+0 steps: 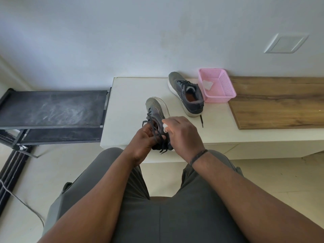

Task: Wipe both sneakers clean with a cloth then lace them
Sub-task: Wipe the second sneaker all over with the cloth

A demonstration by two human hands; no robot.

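The person is sitting with grey trousers [175, 207] nearest the camera, both forearms reaching forward over the knees. The left hand [145, 142] is curling round the heel end of the near sneaker [156, 109] and its loose dark laces [154, 132], holding it at the front edge of the white cabinet [133, 95]. The right hand [182, 134], wearing a dark wristband [198, 156], is gripping a white cloth [165, 127] and pressing it against the shoe's side. Farther back, the second sneaker [185, 95] is lying on the cabinet just beside a pink basket [219, 88] holding a white wad [207, 84]. No brand or writing is showing legibly on either shoe.
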